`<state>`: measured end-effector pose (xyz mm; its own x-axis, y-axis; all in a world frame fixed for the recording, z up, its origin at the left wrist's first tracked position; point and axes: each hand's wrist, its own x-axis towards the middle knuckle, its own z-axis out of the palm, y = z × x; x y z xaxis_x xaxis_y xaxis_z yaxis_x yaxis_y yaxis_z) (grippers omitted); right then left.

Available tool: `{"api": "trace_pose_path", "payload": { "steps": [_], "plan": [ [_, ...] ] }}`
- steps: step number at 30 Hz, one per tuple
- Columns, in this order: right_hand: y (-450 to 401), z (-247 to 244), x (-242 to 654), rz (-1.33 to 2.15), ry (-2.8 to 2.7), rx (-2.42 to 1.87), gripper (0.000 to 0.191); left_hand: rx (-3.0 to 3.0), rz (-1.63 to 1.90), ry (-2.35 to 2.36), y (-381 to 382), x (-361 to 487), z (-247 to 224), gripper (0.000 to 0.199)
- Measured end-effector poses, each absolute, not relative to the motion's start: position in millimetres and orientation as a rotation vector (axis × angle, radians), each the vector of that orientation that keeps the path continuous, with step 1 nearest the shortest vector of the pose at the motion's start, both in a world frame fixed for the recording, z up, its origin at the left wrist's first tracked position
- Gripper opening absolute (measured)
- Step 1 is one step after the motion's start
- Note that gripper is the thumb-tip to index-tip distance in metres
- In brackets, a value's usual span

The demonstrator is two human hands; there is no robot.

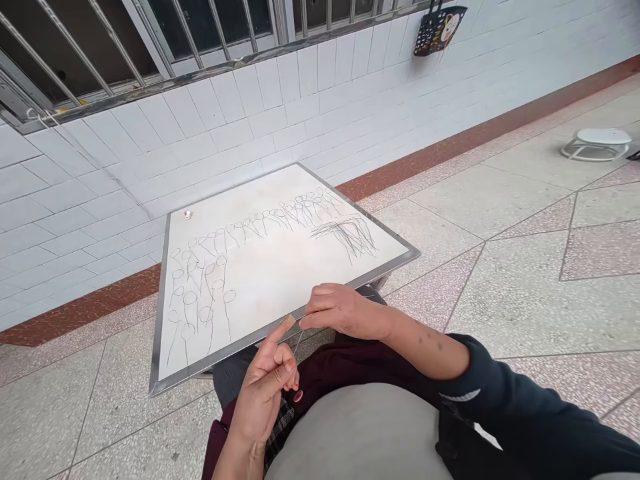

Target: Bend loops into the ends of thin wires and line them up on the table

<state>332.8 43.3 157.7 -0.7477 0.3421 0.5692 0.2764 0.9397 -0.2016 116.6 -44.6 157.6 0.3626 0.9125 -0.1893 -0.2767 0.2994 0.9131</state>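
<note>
Right hand [345, 310], low at the centre of the frame, has its thumb and fingers pressed together, pinching a thin strand [299, 343] beside the outstretched index finger of the left hand [270, 380]; the left's other fingers curl in, and I cannot tell whether they grip anything. Beyond both, a white table [270, 273] with a grey metal border fills the middle of the frame. Across it, from the lower left to the back right, runs a band of loops [260, 225], each a roundish eye on a long, dark, hair-thin tail, loosely scattered at the left and crowded and overlapping at the right. Nearer the table's right corner lies a bundle [347, 233] of dark strands, crossing one another, their ends splayed. The pinched strand is just as fine, a faint line below the fingertips. A tan strip [287, 323] wraps the left index fingertip. Near the table's upper left corner sits a tiny white-and-red trinket [188, 215].
</note>
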Motion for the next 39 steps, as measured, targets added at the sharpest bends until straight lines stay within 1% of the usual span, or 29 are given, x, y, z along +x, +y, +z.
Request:
{"api": "trace_pose_path", "payload": {
  "steps": [4, 7, 13, 17, 25, 32, 39],
  "plan": [
    [46, 156, 337, 0.134, -2.500, -0.460, 0.029, 1.017, 0.853, 0.849, -46, 109, 154, 0.051],
    [51, 153, 341, 0.149, -2.431, -0.511, 0.028, 1.035, 0.818, 0.919, -44, 96, 153, 0.055],
    [49, 157, 335, 0.288, -2.277, -0.504, 0.026, 0.985, 0.926, 1.116, -31, 90, 168, 0.054],
    [44, 158, 325, 0.296, -2.263, -0.487, 0.026, 0.929, 0.903, 0.984, -27, 109, 174, 0.053],
    [46, 149, 327, 0.323, -2.247, -0.461, 0.029, 0.687, 0.942, 0.789, -33, 121, 164, 0.052],
    [42, 153, 324, 0.315, -2.286, -0.433, 0.027, 0.657, 0.951, 0.773, -37, 123, 163, 0.053],
    [38, 156, 328, 0.281, -2.440, -0.408, 0.026, 0.777, 0.833, 0.865, -40, 116, 162, 0.062]
  ]
}}
